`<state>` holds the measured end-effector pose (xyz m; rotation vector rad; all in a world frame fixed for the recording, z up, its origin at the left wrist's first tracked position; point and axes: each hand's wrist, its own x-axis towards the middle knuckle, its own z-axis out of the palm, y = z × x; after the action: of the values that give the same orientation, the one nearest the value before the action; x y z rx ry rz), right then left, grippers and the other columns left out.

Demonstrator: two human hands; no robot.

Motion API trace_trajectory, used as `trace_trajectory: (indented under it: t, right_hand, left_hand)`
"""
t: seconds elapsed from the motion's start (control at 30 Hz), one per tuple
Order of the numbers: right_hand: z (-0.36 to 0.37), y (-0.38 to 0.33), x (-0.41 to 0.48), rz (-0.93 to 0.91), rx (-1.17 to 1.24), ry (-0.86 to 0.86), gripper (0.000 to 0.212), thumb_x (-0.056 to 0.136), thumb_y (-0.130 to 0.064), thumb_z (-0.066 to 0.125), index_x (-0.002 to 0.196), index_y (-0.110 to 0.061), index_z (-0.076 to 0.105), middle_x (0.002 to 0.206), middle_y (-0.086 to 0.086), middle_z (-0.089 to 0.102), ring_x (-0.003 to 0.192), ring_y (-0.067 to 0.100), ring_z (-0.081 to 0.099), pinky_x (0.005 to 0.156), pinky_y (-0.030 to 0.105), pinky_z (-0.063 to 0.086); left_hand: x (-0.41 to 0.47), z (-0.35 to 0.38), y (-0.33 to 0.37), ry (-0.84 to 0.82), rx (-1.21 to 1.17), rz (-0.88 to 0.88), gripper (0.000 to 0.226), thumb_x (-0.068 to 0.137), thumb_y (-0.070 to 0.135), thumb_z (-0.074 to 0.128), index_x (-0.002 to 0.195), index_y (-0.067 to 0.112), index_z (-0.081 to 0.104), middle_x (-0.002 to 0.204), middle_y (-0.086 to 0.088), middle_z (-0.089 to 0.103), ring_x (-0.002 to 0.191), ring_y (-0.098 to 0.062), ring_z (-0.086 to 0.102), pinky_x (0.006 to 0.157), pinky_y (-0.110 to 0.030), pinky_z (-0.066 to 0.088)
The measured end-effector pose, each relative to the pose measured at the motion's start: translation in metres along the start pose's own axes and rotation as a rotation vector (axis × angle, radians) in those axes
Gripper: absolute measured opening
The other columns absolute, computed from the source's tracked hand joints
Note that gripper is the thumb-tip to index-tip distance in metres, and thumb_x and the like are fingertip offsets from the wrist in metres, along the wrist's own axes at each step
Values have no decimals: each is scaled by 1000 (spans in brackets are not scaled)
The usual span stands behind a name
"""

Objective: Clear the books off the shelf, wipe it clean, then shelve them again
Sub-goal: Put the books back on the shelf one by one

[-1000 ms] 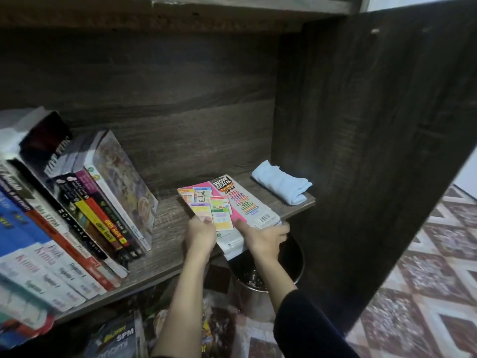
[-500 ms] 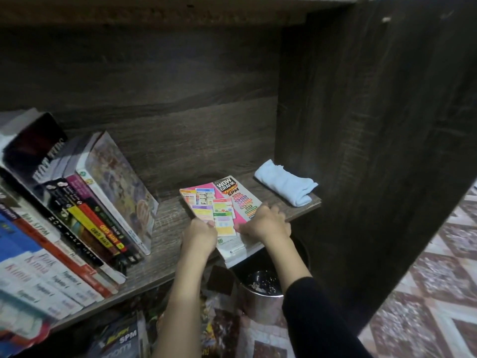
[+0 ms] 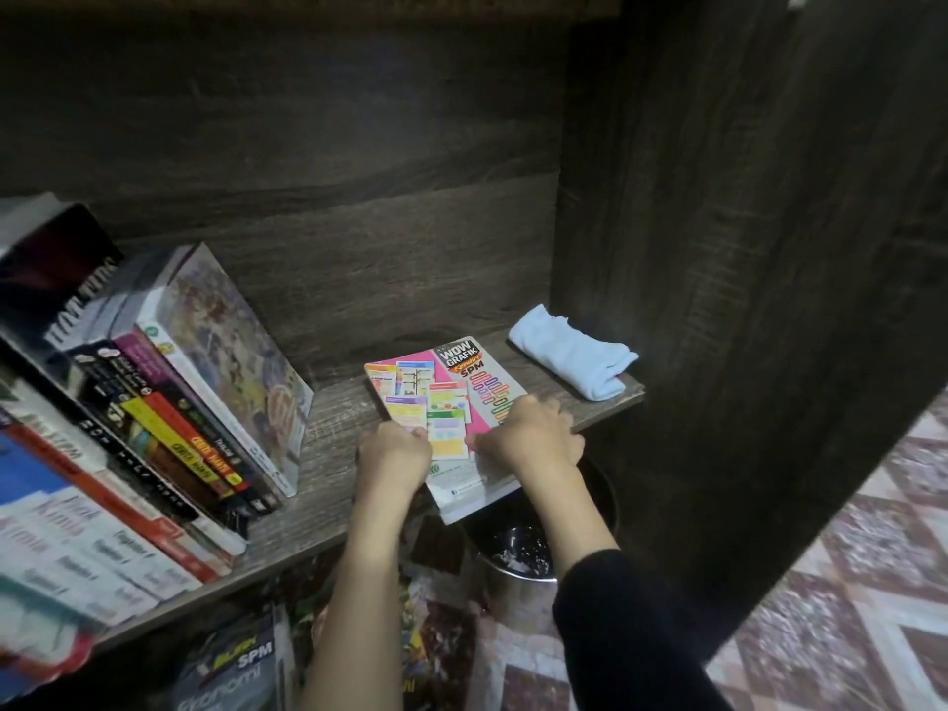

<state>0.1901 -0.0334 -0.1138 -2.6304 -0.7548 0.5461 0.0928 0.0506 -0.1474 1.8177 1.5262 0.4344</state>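
Two hands on one book. Pink glossy paperback workbook [image 3: 451, 382], "WOW GRAFIK SPM" printed on the cover, lies flat and face up on the dark wood-grain shelf board [image 3: 333, 484], right of centre. Its near end sticks out past the shelf's near edge.

Left hand [image 3: 394, 449] is at the book's near-left corner, fingers curled tight into a fist over the edge, gripping it. Left forearm is bare. Right hand [image 3: 531, 436] sits on the near-right part of the cover, fingers curled down over the right edge, holding the book there. How far the fingertips wrap under is hidden. Right arm wears a black sleeve [image 3: 615, 633].

Row of leaning books [image 3: 154, 428] fills the left part of the same shelf, spines facing near, all tilted over to the left. The rightmost one shows a pale illustrated cover. Bare board lies between this row and the flat workbook.

Light blue folded cloth [image 3: 572, 359] lies on the far right end of the shelf, just beside the dark wooden side panel [image 3: 718, 248], near the workbook but apart from it.

Below the shelf: round shiny metal pot [image 3: 518, 572] under the overhanging book end, contents unclear. Dark softcover book marked "SPM" [image 3: 231, 664] lies lower left. Patterned floor tiles [image 3: 846, 608] show at right.
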Motion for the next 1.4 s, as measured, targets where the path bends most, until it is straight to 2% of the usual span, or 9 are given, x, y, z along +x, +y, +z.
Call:
trace_trajectory:
  t: [0.3, 0.43, 0.53, 0.9, 1.0, 1.1, 1.17, 1.3, 1.4]
  right_hand:
    - [-2, -5, -4, -55, 50, 176, 105, 70, -44, 81, 146, 0, 23, 145, 15, 33, 133, 29, 32, 106, 35, 33]
    - [-6, 2, 3, 18, 339, 41, 50, 73, -28, 80, 112, -11, 54, 126, 13, 50, 117, 28, 51, 96, 40, 48]
    - [-9, 4, 3, 17, 473, -31, 32, 72, -25, 80, 84, -16, 52, 112, 9, 62, 103, 26, 62, 90, 41, 53]
    - [-25, -2, -27, -203, 1078, -334, 50, 82, 13, 62, 117, -15, 39, 110, 13, 67, 103, 30, 66, 92, 51, 52]
    - [-28, -7, -40, -387, 1092, -192, 52, 84, 13, 59, 119, -21, 43, 109, 4, 67, 103, 22, 66, 87, 43, 55]
    - [-21, -22, -53, -576, 1107, -79, 51, 85, 10, 59, 115, -28, 43, 108, -7, 63, 102, 10, 64, 85, 32, 56]
    - [-8, -36, -62, -668, 1041, 57, 53, 85, 8, 58, 122, -27, 42, 102, -14, 59, 93, 1, 62, 82, 22, 52]
    - [33, -58, -78, -781, 829, 300, 63, 85, 6, 52, 133, -32, 37, 113, 10, 63, 98, 33, 58, 85, 36, 42]
    - [62, -69, -88, -859, 790, 329, 64, 81, 1, 46, 125, -40, 26, 124, 13, 60, 105, 36, 58, 87, 38, 43]
  left_hand:
    - [-6, -8, -2, 35, -54, -22, 25, 95, 23, 52, 108, 7, 67, 112, -13, 67, 99, -33, 61, 78, -31, 44]
    - [-10, -15, -4, 28, -19, -30, 24, 96, 24, 51, 108, 10, 67, 110, -9, 66, 95, -30, 60, 73, -28, 39]
    - [-12, -19, -4, 55, -9, -22, 23, 97, 24, 50, 106, 13, 67, 109, -9, 67, 97, -30, 60, 73, -29, 39]
    - [-19, -42, 0, 181, -477, 160, 18, 100, 14, 42, 99, 22, 58, 94, 1, 63, 87, -21, 60, 80, -32, 47]
    - [-17, -57, 0, 153, -561, 225, 20, 99, 12, 44, 111, 16, 60, 96, 2, 65, 89, -18, 64, 76, -29, 51]
    - [-10, -78, 0, 260, -477, 281, 33, 98, 12, 47, 130, 15, 55, 115, 0, 64, 109, -19, 60, 97, -37, 47]
    - [-15, -97, 5, 399, -359, 354, 43, 98, 8, 44, 140, 17, 45, 134, 1, 54, 124, -15, 49, 105, -26, 35]
    - [-43, -133, 18, 676, -305, 668, 40, 99, 9, 39, 138, 13, 47, 132, 3, 54, 119, 1, 43, 95, 3, 25]
    - [-59, -155, 15, 757, -196, 819, 42, 100, 25, 33, 138, 15, 47, 135, 1, 54, 129, -9, 44, 111, -23, 31]
